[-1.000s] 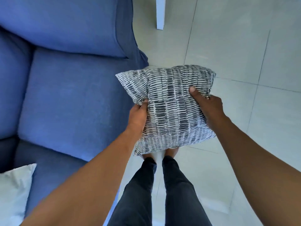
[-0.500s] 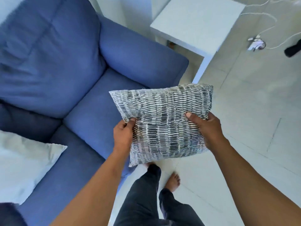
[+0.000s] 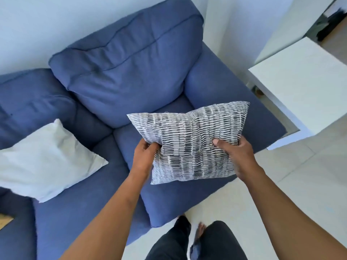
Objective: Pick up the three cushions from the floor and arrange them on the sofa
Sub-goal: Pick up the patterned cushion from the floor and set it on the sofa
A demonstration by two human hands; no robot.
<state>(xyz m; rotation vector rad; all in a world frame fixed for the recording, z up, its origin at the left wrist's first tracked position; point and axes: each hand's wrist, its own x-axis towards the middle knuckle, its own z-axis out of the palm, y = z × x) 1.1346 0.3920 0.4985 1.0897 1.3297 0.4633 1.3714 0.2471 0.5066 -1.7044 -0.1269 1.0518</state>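
I hold a grey-and-white striped cushion (image 3: 189,141) in the air over the right-hand seat of the blue sofa (image 3: 120,79). My left hand (image 3: 143,156) grips its lower left edge. Its lower right edge is pinched in my right hand (image 3: 236,156). A plain white cushion (image 3: 45,162) lies on the sofa seat to the left, leaning toward the backrest. No third cushion is in sight.
A white side table (image 3: 300,91) stands just right of the sofa's armrest (image 3: 234,102). Pale tiled floor (image 3: 291,184) spreads at the lower right. My legs and a bare foot (image 3: 199,235) are at the sofa's front edge. A white wall runs behind the sofa.
The striped cushion has travelled from above the floor to above the sofa's right seat, both hands still holding it. My view has swung up and left, revealing the backrest and white cushion.
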